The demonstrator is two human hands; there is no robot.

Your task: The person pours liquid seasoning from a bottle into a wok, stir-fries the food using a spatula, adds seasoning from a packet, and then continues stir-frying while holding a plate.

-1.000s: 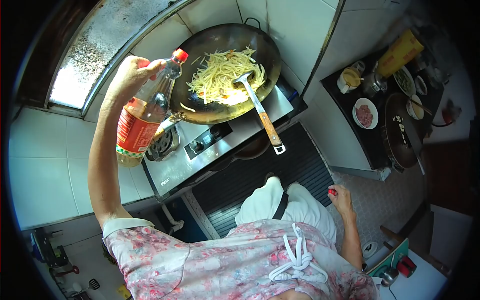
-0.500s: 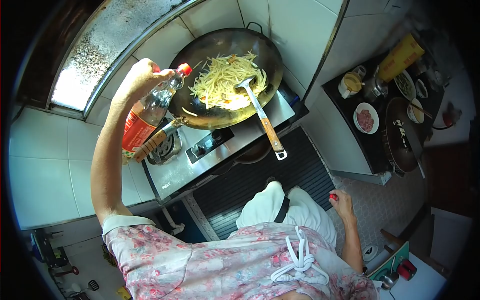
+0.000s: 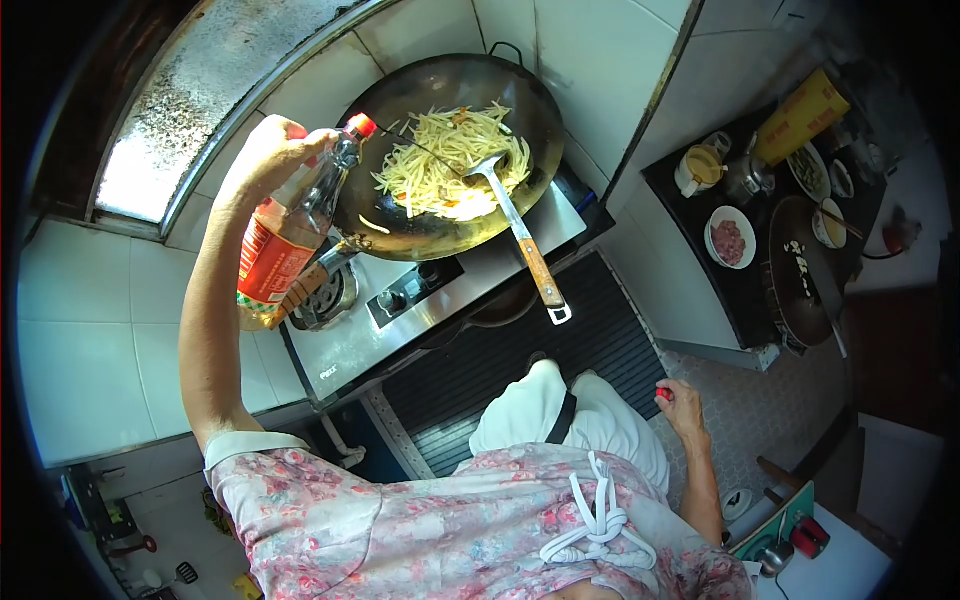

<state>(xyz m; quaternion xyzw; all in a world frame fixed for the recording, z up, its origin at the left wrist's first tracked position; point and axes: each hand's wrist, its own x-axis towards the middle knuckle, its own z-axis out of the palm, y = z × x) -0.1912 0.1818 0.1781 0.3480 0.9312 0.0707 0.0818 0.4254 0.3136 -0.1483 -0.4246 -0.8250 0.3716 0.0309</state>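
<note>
My left hand [image 3: 280, 160] is closed round the neck end of a clear plastic sauce bottle [image 3: 275, 250] with a red label. The bottle is tilted, its red-collared mouth over the wok's left rim. From it a thin dark stream runs onto pale shredded potatoes [image 3: 450, 160] in the large wok [image 3: 385, 100]. A metal spatula [image 3: 525, 250] with a wooden handle rests in the wok, its blade on the shreds, held by no hand. Low on the right, my right hand [image 3: 683, 408] pinches a small red cap [image 3: 663, 393].
The wok stands on a steel gas stove [image 3: 350, 345], its wooden handle [image 3: 305, 285] partly behind the bottle. On the right counter are a bowl of raw meat [image 3: 730, 240], a jar [image 3: 698, 172], a round chopping board [image 3: 800, 320] and a cleaver [image 3: 825, 285].
The bottle has tipped further and moved slightly left, and a dark stream now falls from its mouth onto the shreds. My right hand and the spatula stay about where they were.
</note>
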